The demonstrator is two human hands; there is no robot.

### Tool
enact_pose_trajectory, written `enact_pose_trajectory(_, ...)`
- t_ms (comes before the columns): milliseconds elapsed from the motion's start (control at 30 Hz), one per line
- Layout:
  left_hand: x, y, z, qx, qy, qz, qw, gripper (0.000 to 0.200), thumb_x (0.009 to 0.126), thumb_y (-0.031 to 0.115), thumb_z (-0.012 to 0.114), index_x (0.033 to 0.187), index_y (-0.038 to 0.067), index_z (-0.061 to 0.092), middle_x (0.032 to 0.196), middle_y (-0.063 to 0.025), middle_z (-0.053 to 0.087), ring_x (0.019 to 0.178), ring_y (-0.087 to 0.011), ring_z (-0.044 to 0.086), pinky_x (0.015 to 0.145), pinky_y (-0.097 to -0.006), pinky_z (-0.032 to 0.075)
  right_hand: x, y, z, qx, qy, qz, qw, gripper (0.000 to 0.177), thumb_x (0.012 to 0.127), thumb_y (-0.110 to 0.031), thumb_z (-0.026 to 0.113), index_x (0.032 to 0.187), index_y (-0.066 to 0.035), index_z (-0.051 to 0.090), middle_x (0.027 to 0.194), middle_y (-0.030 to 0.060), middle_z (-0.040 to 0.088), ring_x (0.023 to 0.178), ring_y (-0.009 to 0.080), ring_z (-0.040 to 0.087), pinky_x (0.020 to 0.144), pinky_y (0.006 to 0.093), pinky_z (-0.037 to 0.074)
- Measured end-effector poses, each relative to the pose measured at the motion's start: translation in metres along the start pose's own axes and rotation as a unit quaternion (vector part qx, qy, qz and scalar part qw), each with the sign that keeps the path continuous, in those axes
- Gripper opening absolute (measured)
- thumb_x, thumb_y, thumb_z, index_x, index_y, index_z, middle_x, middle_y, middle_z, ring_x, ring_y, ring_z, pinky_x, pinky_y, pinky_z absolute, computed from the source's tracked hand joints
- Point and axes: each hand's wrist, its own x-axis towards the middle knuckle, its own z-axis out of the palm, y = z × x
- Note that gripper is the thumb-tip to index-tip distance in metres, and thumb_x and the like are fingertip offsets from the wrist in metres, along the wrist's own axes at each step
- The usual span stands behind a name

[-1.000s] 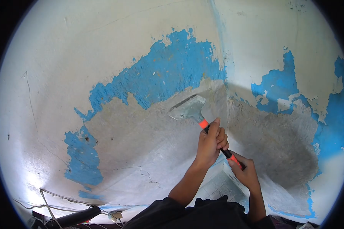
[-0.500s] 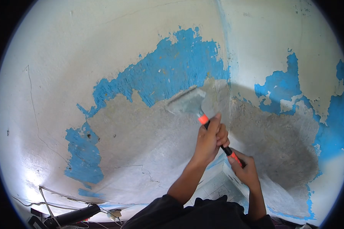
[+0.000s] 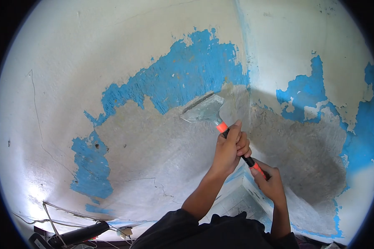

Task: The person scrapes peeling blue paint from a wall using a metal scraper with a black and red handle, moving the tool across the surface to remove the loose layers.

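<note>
A long-handled wall scraper [image 3: 207,111] with a wide metal head and a black-and-orange handle slants up across the view. My left hand [image 3: 230,149] is wrapped round the upper handle, just below the orange collar. Lower down, my right hand [image 3: 268,182] grips the handle's end. The blade edge lies close to the lower border of the blue paint [image 3: 195,68], over bare grey plaster [image 3: 145,141] on the wall.
Pale paint [image 3: 70,54] surrounds the stripped area. A wall corner runs down right of the scraper, with more blue patches [image 3: 305,93] on the right-hand wall. Cables [image 3: 66,211] and a black object [image 3: 79,234] lie at bottom left. Floor tiles [image 3: 237,203] show below my arms.
The scraper head, blurred before, now appears sharp at nearly the same spot. My right hand has shifted slightly right and down with the handle's end.
</note>
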Motion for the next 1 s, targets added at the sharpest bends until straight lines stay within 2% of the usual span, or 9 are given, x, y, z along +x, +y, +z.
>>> enact_pose_trajectory(200, -0.005, -0.007, -0.015, 0.006, -0.004, -0.004, 1.000, 0.042, 0.100, 0.032, 0.049, 0.065, 0.016, 0.033, 0.051, 0.0042, 0.027, 0.042, -0.0085, 0.029, 0.046, -0.0292, 0.033, -0.004, 0.030, 0.021, 0.046, 0.012, -0.025, 0.999, 0.037, 0.091, -0.025, 0.066, 0.121, -0.003, 0.065, 0.061, -0.0057, 0.042, 0.057, 0.0047, 0.037, 0.051, 0.0231, 0.033)
enact_pose_trajectory(300, -0.003, 0.004, -0.005, 0.005, -0.012, 0.001, 1.000, 0.042, 0.100, 0.032, 0.049, 0.065, 0.016, 0.033, 0.050, 0.0040, 0.027, 0.042, -0.0084, 0.029, 0.046, -0.0291, 0.033, 0.001, 0.002, 0.010, 0.018, 0.008, -0.013, 1.000, 0.037, 0.091, -0.024, 0.066, 0.121, -0.003, 0.065, 0.063, -0.0058, 0.044, 0.060, 0.0045, 0.039, 0.053, 0.0231, 0.034)
enact_pose_trajectory(600, -0.012, -0.001, -0.016, 0.016, -0.013, 0.000, 1.000, 0.041, 0.100, 0.033, 0.048, 0.066, 0.016, 0.033, 0.051, 0.0038, 0.027, 0.042, -0.0083, 0.029, 0.046, -0.0289, 0.033, -0.004, 0.028, 0.024, 0.044, 0.007, -0.020, 0.999, 0.037, 0.091, -0.024, 0.066, 0.120, -0.001, 0.065, 0.063, -0.0048, 0.043, 0.059, 0.0043, 0.038, 0.052, 0.0228, 0.034)
enact_pose_trajectory(700, -0.009, 0.013, -0.005, 0.013, -0.025, 0.014, 1.000, 0.041, 0.101, 0.033, 0.048, 0.066, 0.016, 0.032, 0.051, 0.0037, 0.027, 0.043, -0.0082, 0.029, 0.046, -0.0286, 0.033, -0.001, -0.008, 0.012, 0.015, 0.003, -0.006, 1.000, 0.037, 0.091, -0.023, 0.066, 0.120, -0.001, 0.065, 0.064, -0.0044, 0.044, 0.061, 0.0043, 0.039, 0.054, 0.0226, 0.034)
enact_pose_trajectory(867, -0.015, -0.005, -0.017, 0.013, 0.009, -0.008, 1.000, 0.042, 0.101, 0.034, 0.048, 0.066, 0.016, 0.032, 0.051, 0.0036, 0.028, 0.043, -0.0083, 0.029, 0.046, -0.0289, 0.033, -0.011, 0.017, 0.024, 0.028, 0.011, -0.025, 0.999, 0.036, 0.090, -0.022, 0.066, 0.120, -0.001, 0.065, 0.062, -0.0038, 0.044, 0.059, 0.0043, 0.039, 0.052, 0.0225, 0.034)
enact_pose_trajectory(1000, -0.013, 0.010, -0.015, 0.016, -0.018, 0.008, 1.000, 0.042, 0.100, 0.033, 0.049, 0.066, 0.016, 0.033, 0.051, 0.0035, 0.027, 0.042, -0.0085, 0.029, 0.045, -0.0296, 0.034, -0.003, 0.011, 0.026, 0.025, 0.005, -0.029, 0.999, 0.035, 0.090, -0.021, 0.066, 0.120, -0.002, 0.065, 0.062, -0.0039, 0.044, 0.059, 0.0047, 0.038, 0.052, 0.0228, 0.034)
